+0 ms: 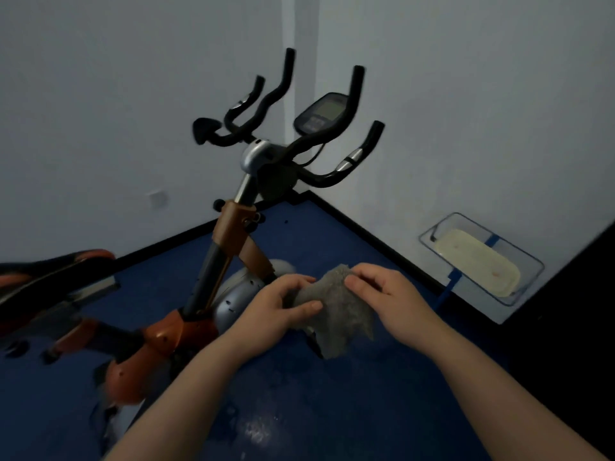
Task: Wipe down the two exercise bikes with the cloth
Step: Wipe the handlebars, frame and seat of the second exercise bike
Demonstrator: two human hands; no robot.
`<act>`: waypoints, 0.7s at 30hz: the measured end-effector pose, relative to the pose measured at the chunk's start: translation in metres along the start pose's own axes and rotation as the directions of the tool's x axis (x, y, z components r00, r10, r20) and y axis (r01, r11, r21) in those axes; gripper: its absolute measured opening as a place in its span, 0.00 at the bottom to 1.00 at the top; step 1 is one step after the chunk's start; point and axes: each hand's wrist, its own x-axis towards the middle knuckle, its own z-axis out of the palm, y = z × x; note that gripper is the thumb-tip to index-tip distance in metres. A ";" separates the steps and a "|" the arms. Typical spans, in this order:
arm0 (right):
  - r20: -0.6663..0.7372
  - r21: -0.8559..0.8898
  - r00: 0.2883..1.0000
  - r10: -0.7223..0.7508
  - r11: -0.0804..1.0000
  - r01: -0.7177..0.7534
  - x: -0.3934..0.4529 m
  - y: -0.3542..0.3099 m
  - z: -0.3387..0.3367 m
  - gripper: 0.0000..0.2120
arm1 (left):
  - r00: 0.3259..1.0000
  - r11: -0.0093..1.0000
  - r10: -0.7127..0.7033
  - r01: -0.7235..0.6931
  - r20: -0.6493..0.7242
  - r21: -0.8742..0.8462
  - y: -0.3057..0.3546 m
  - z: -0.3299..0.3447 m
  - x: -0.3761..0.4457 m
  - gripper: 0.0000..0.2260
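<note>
grey crumpled cloth (336, 307) hanging in front of orange-and-black exercise bike (229, 234), upright on blue floor

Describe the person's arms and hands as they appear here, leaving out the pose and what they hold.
Both forearms are bare to the frame's lower edge, with no sleeves in view. The left hand and right hand wear no gloves, rings, watch or bands that show. The fingernails look short and unpainted.

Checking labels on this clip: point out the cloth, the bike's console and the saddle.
cloth (336, 307), head view, its middle.
console (324, 113), head view, its screen.
saddle (50, 271), head view, its top.
</note>
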 end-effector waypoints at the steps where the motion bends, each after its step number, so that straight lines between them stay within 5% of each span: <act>1: 0.003 0.001 1.000 -0.003 1.000 0.003 0.003 0.001 0.003 0.10 | 0.999 1.000 -0.012 0.011 -0.040 -0.016 0.000 -0.003 -0.009 0.13; 8: 0.208 0.156 0.978 0.013 0.987 -0.046 0.028 -0.006 0.068 0.07 | 0.907 0.991 -0.135 0.120 -0.398 -0.063 -0.009 -0.036 -0.076 0.05; 12: 0.363 0.227 0.931 0.048 0.964 -0.139 0.039 -0.026 0.109 0.17 | 0.862 0.991 -0.131 0.127 -0.490 -0.043 -0.013 -0.063 -0.107 0.01; 21: 0.400 0.212 0.916 0.029 0.970 -0.123 0.063 -0.062 0.204 0.06 | 0.773 0.980 -0.168 0.196 -0.612 -0.021 -0.037 -0.144 -0.159 0.03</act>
